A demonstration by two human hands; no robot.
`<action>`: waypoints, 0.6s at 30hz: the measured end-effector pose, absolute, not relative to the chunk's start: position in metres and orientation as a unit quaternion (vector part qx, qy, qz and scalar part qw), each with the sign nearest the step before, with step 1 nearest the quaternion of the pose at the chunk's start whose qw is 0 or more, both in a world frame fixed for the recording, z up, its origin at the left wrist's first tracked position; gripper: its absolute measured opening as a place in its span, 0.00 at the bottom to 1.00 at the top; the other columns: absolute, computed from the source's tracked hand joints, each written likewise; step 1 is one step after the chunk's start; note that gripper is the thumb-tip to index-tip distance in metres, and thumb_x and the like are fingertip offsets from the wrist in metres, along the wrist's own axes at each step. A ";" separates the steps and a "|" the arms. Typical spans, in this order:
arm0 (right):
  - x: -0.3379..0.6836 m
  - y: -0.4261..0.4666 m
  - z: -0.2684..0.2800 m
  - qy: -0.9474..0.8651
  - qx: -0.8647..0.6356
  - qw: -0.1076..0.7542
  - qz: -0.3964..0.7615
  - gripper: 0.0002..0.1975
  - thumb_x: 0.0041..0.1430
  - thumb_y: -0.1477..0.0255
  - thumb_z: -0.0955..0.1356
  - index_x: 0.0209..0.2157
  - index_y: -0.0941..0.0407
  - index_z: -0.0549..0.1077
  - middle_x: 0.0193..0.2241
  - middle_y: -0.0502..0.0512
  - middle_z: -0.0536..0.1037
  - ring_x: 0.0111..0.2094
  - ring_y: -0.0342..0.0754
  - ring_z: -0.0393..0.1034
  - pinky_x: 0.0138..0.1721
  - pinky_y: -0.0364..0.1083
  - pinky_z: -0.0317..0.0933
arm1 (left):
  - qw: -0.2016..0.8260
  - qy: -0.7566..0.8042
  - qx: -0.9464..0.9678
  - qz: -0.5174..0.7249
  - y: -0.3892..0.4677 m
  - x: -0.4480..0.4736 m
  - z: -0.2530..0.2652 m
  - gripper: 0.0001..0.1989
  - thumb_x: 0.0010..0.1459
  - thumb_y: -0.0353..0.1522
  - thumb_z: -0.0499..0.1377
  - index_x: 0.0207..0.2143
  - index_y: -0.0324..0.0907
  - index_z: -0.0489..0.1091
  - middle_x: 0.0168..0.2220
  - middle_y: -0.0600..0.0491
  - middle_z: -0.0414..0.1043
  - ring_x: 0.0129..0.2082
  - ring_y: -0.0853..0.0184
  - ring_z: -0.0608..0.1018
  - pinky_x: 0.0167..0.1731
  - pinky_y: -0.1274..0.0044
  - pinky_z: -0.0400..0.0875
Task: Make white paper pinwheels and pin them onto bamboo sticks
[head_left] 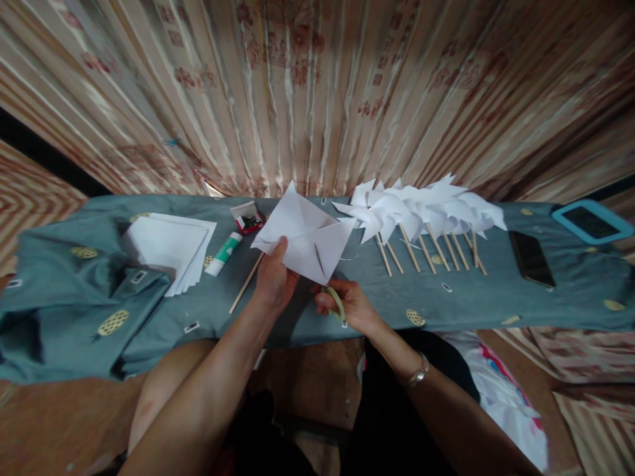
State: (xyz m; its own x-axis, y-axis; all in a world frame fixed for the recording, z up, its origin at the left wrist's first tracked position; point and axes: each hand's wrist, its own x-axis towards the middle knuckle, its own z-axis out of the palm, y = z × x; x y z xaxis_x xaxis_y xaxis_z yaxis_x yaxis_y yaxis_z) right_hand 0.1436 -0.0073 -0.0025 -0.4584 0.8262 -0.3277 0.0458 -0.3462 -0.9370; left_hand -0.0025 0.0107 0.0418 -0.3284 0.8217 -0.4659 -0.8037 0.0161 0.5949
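Hands first, nearest the camera: left hand [274, 281] pinches the lower left edge of a white paper square [303, 237], thumb on top, holding it up just above the cloth. Right hand [347, 305] is closed round the green handles of scissors [337, 303], wrist with a bracelet, forearm coming in from lower right. Blades seem to be in the sheet, where a dark slit runs in from the lower corner; the tips themselves are hard to see. Paper has diagonal creases and, as far as I can tell, only that one cut, so this piece looks early: more corners to cut, then folding and mounting on a stick.

Next out on the blue-grey tablecloth [74, 291]: a bare wooden stick [247, 283] beside the left hand, a glue tube [224, 254], a small box [248, 217], a stack of white sheets [171, 246] to the left.

Farther right, a row of finished paper pinwheels [421, 211] on sticks, lying overlapped, so many are done. Beyond them a black phone [532, 258] and a blue-framed tablet [592, 222]. Patterned curtain [317, 92] behind.
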 end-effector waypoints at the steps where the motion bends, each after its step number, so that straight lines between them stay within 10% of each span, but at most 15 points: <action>1: 0.143 -0.007 -0.003 -0.496 -0.438 0.282 0.695 0.23 0.35 0.53 0.79 0.26 0.56 0.75 0.17 0.49 0.74 0.19 0.42 0.65 0.21 0.42 0.58 | 0.578 0.415 0.009 0.702 0.011 -0.003 0.042 0.10 0.66 0.26 0.53 0.44 0.34 0.74 0.31 0.52 0.79 0.27 0.71 0.79 0.36 0.80 0.75; 18: 0.141 -0.007 -0.002 -0.500 -0.437 0.289 0.689 0.22 0.36 0.54 0.79 0.25 0.56 0.75 0.16 0.48 0.74 0.17 0.41 0.64 0.21 0.42 0.59 | 0.578 0.411 0.010 0.705 0.010 -0.003 0.041 0.09 0.66 0.25 0.53 0.40 0.34 0.74 0.30 0.53 0.79 0.26 0.71 0.79 0.39 0.78 0.75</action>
